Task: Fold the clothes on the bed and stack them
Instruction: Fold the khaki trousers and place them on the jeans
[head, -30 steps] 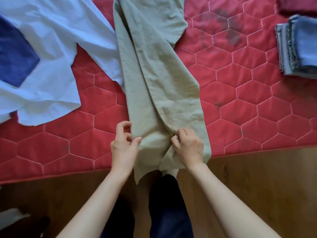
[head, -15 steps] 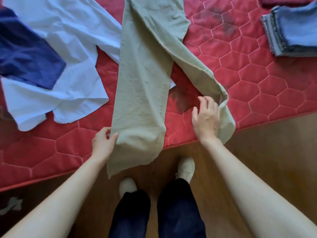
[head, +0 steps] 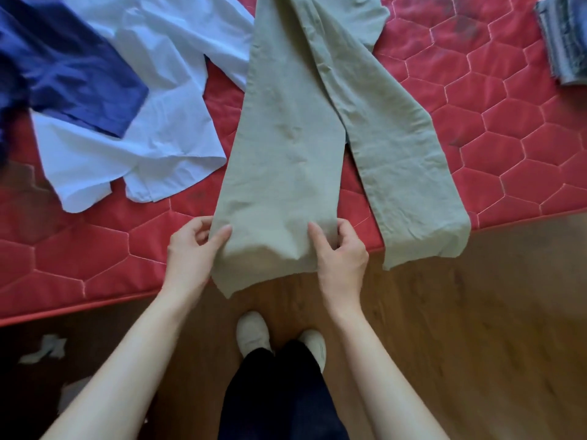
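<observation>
Trousers (head: 295, 128) are lying lengthwise on the red bed (head: 508, 122), both leg ends hanging over the near edge above the wooden floor (head: 476, 312). I am pinching the left leg's hem at both corners: my left hand (head: 190, 249) is gripping the left corner between thumb and curled fingers, and my right hand (head: 341, 252) is gripping the right corner the same way. The right leg is lying free, angled away to the right. A white shirt (head: 152, 122) is lying spread just left of the trousers, its edge tucked under them, with a navy garment (head: 63, 71) overlapping it. Folded jeans (head: 565, 42) are sitting at the far right, well apart.
</observation>
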Demonstrator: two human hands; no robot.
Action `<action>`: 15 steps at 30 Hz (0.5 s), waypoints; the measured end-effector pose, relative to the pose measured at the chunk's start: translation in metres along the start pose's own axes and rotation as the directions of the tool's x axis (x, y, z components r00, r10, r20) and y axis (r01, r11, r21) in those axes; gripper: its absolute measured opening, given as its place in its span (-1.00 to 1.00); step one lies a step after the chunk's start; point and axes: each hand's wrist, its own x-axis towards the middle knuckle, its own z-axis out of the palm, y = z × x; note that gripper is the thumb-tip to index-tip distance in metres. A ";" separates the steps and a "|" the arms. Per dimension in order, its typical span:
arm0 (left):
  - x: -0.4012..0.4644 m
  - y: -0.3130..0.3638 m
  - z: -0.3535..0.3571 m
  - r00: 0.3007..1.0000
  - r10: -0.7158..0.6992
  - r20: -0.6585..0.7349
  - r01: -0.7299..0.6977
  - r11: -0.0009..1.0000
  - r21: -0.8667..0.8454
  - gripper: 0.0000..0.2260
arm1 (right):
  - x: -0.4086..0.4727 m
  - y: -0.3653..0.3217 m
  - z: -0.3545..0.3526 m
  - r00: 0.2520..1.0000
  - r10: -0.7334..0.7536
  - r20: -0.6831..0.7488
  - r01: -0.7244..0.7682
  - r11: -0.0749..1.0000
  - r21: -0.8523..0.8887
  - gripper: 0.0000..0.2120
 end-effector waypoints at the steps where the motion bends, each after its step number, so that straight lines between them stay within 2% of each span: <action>1: -0.004 0.000 -0.003 1.000 -0.003 -0.003 0.003 1.000 0.008 -0.91 | -0.007 0.002 -0.003 1.000 0.011 0.014 -0.011 1.000 -0.010 -0.79; 3: -0.011 -0.004 -0.003 0.998 -0.061 0.000 0.061 0.998 0.026 -0.92 | -0.019 0.015 -0.004 0.993 0.099 0.069 -0.095 0.994 -0.058 -0.67; 7: -0.013 -0.010 -0.004 0.997 -0.057 -0.044 0.060 0.996 0.063 -0.93 | -0.022 0.033 -0.003 0.992 0.101 0.076 -0.094 0.991 -0.093 -0.58; 9: -0.015 -0.017 -0.003 0.994 -0.097 -0.053 0.106 0.973 0.206 -0.92 | -0.024 0.045 -0.002 0.954 0.236 0.187 -0.193 0.956 -0.222 -0.66; 11: -0.019 -0.022 -0.001 0.992 -0.109 -0.056 0.122 0.899 0.421 -0.84 | -0.023 0.058 -0.003 0.910 0.332 0.248 -0.241 0.911 -0.335 -0.79; 13: -0.019 -0.019 0.005 0.997 -0.046 -0.067 0.076 0.807 0.585 -0.75 | -0.017 0.063 -0.011 0.942 0.295 0.158 -0.210 0.889 -0.408 -0.77; 15: -0.017 -0.011 0.018 0.994 0.112 -0.015 -0.075 0.760 0.646 -0.69 | -0.003 0.065 -0.024 0.987 0.146 0.065 -0.106 0.901 -0.421 -0.76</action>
